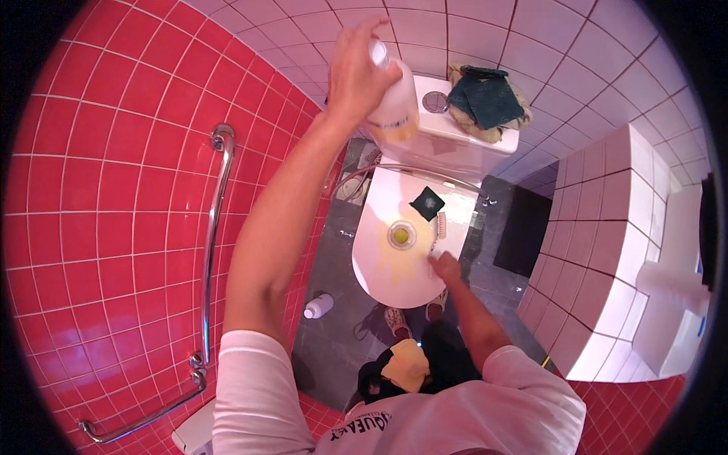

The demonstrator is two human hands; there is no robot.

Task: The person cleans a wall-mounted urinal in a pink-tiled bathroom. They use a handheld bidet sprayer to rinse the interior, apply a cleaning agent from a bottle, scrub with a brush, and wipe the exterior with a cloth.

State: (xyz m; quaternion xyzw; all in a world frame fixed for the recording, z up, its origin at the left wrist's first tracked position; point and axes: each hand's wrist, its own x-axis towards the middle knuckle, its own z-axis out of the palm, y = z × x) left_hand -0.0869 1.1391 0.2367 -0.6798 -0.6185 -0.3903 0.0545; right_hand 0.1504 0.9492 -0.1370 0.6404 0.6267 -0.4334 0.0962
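My left hand [358,74] grips a translucent white plastic bottle [401,94] around its neck, with yellowish liquid in its lower part. The bottle is at the left end of the toilet cistern [472,152]; whether it rests there I cannot tell. Lower down, over the right side of the closed toilet lid [375,199], my right hand [447,267] has its fingers closed on a slim pale object, blurred and mostly hidden. A small clear cup [401,235] of yellow-green liquid stands on the lid amid yellowish wet patches. Near it lie a brush [442,226] and a dark green scouring pad [427,203].
More scouring pads [489,99] lie on a beige cloth [478,129] atop the cistern, beside the flush button [436,102]. A white bottle [319,306] lies on the floor. A chrome grab bar [214,227] runs along the red tiled wall. A yellow cloth [406,364] hangs at my waist.
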